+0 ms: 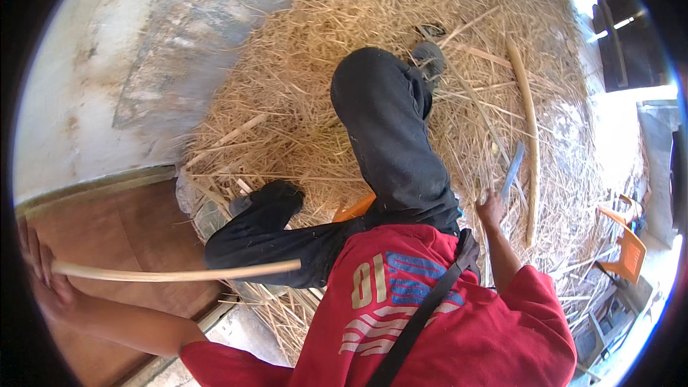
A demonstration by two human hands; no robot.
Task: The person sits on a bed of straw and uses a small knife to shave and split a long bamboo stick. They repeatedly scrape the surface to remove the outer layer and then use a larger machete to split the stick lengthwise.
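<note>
Out at the far left, my left hand (49,276) grips one end of a pale, slightly curved bamboo strip (179,274). The strip's free end reaches right, across in front of my bent leg in dark trousers (247,247). To the right of my body, my right hand (491,210) is closed round the handle of a long knife (513,168). Its grey blade points up and away over the shavings, apart from the strip. The handle is mostly hidden in my fist.
Straw-coloured shavings (308,72) cover the floor. A long pale pole (528,122) lies right of the knife. An orange chair (629,254) stands at the right. A worn wall (107,79) and a brown panel (136,226) bound the left side. I sit on something orange (355,208).
</note>
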